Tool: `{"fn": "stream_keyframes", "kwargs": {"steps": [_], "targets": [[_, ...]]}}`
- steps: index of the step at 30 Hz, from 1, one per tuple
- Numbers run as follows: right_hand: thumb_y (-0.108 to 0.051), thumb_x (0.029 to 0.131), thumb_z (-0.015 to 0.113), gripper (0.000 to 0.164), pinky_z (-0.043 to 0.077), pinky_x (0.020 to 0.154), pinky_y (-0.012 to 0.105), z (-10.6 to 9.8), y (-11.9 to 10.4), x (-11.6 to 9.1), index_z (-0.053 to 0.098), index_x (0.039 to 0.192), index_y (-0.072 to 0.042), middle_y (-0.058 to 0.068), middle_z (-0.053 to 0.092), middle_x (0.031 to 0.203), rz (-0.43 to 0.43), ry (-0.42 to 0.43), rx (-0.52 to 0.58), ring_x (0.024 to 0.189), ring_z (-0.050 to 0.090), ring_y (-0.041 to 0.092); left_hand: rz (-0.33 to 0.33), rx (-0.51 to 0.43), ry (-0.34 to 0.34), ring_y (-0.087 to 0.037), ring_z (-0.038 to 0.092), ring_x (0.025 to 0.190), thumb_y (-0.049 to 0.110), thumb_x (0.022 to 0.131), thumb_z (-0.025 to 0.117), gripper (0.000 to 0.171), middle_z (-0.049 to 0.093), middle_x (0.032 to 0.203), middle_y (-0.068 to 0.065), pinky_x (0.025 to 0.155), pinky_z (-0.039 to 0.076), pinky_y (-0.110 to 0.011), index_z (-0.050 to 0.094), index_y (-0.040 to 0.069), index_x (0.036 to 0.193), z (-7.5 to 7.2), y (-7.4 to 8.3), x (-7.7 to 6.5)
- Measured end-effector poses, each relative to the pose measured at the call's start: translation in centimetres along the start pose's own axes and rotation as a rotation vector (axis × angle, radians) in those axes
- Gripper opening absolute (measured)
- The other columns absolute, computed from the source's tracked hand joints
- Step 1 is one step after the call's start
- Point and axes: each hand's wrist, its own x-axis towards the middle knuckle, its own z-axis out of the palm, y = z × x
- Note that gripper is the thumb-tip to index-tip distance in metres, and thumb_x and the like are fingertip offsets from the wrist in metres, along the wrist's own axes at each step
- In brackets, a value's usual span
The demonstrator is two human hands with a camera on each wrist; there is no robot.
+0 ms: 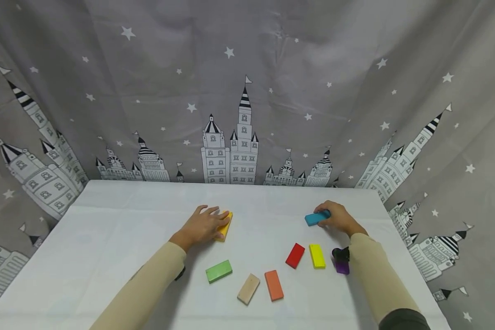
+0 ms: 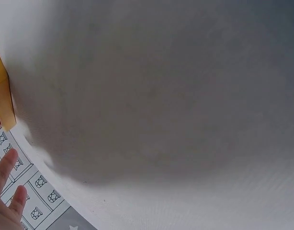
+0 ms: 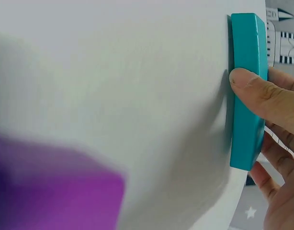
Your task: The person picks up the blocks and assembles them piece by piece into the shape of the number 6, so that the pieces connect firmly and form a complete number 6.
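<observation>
On the left of the white table, my left hand holds an amber-yellow block between thumb and fingers, other fingers spread. In the left wrist view this amber block shows only at the left edge, with fingertips beside it. Toward the back right, my right hand pinches a blue block. The right wrist view shows the thumb across one long side of the blue block, with fingers on the opposite side.
Nearer lie a green block, a plain wooden block, an orange block, a red block and a yellow block. A purple block is partly hidden by the right wrist camera. A grey castle-print curtain hangs behind the table.
</observation>
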Motion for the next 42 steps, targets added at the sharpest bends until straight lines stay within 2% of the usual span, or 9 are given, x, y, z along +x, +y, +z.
{"fn": "stream_keyframes", "kwargs": {"steps": [5, 10, 15, 22, 31, 36, 42], "targets": [[-0.007, 0.080, 0.078, 0.034, 0.039, 0.103, 0.055, 0.2, -1.4, 1.0, 0.067, 0.113, -0.007, 0.014, 0.061, 0.115, -0.027, -0.015, 0.008, 0.113, 0.051, 0.036, -0.017, -0.014, 0.005, -0.030, 0.036, 0.138, 0.047, 0.085, 0.063, 0.062, 0.043, 0.149, 0.002, 0.111, 0.024, -0.055, 0.051, 0.020, 0.141, -0.2, -0.1, 0.1], [-0.009, 0.080, 0.078, 0.034, 0.040, 0.102, 0.055, 0.7, -2.4, 1.5, 0.067, 0.113, -0.009, 0.012, 0.061, 0.115, -0.050, -0.031, 0.000, 0.112, 0.051, 0.035, -0.004, -0.038, 0.004, -0.031, 0.035, 0.138, 0.046, 0.086, 0.063, 0.062, 0.044, 0.148, 0.001, 0.111, 0.024, -0.055, 0.052, 0.020, 0.140, -0.2, 0.0, 0.0], [-0.009, 0.080, 0.079, 0.034, 0.041, 0.101, 0.055, 1.2, -3.4, 2.1, 0.068, 0.112, -0.010, 0.010, 0.062, 0.114, -0.083, -0.027, -0.014, 0.112, 0.052, 0.033, 0.001, -0.020, 0.008, -0.031, 0.036, 0.138, 0.047, 0.086, 0.062, 0.062, 0.044, 0.148, 0.002, 0.111, 0.025, -0.055, 0.052, 0.020, 0.140, -0.2, 0.1, -0.2], [-0.010, 0.080, 0.078, 0.031, 0.028, 0.106, 0.057, 1.7, -5.3, 3.2, 0.069, 0.110, -0.012, 0.009, 0.063, 0.115, -0.133, -0.032, -0.070, 0.114, 0.052, 0.032, -0.009, -0.037, 0.009, -0.030, 0.036, 0.138, 0.045, 0.085, 0.064, 0.062, 0.045, 0.148, 0.001, 0.111, 0.025, -0.055, 0.052, 0.019, 0.140, -0.2, 0.1, -0.3], [-0.008, 0.079, 0.078, 0.031, 0.035, 0.105, 0.053, 2.1, -6.9, 4.3, 0.070, 0.109, -0.010, 0.008, 0.064, 0.113, -0.199, -0.048, -0.054, 0.112, 0.053, 0.030, 0.001, -0.040, 0.023, -0.030, 0.037, 0.137, 0.044, 0.085, 0.063, 0.063, 0.046, 0.147, 0.002, 0.111, 0.024, -0.054, 0.051, 0.019, 0.141, 0.2, 0.0, -0.3], [-0.008, 0.078, 0.079, 0.031, 0.032, 0.105, 0.055, 2.4, -7.7, 5.0, 0.070, 0.108, -0.009, 0.007, 0.065, 0.111, -0.246, -0.050, -0.074, 0.111, 0.055, 0.029, 0.002, -0.048, 0.023, -0.030, 0.037, 0.137, 0.044, 0.085, 0.062, 0.064, 0.045, 0.147, 0.002, 0.111, 0.024, -0.053, 0.049, 0.018, 0.142, 0.3, -0.1, -0.4], [-0.006, 0.078, 0.079, 0.032, 0.031, 0.105, 0.054, 2.8, -9.0, 5.7, 0.071, 0.108, -0.010, 0.007, 0.066, 0.112, -0.259, -0.062, -0.092, 0.112, 0.055, 0.029, 0.018, -0.028, 0.031, -0.031, 0.038, 0.137, 0.044, 0.086, 0.062, 0.064, 0.045, 0.147, 0.001, 0.110, 0.026, -0.054, 0.049, 0.017, 0.142, 0.2, 0.0, -0.6]]}}
